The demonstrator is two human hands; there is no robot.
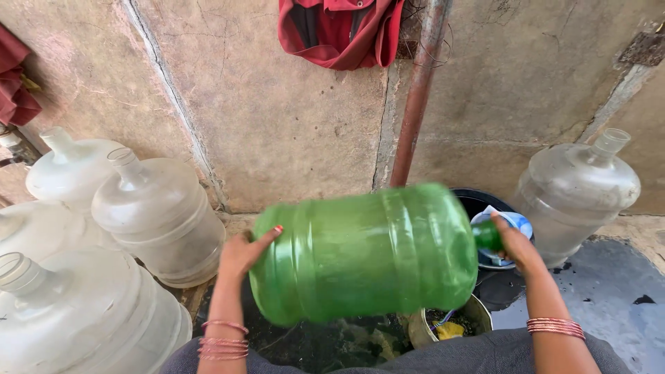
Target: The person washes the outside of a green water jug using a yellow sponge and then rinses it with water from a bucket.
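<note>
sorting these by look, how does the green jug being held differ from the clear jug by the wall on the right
The green jug is tinted green and lies sideways in the air; the clear jug is colourless and leans on the ground. The left hand and right hand hold the green one; nothing touches the clear one. Both are large, narrow-necked water jugs.

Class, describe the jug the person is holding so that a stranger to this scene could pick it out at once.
Start at the rusty pipe running down the concrete wall. Just below it, the left hand and right hand hold a big jug on its side, neck to the right. It alone is green; the other jugs are cloudy white.
</note>
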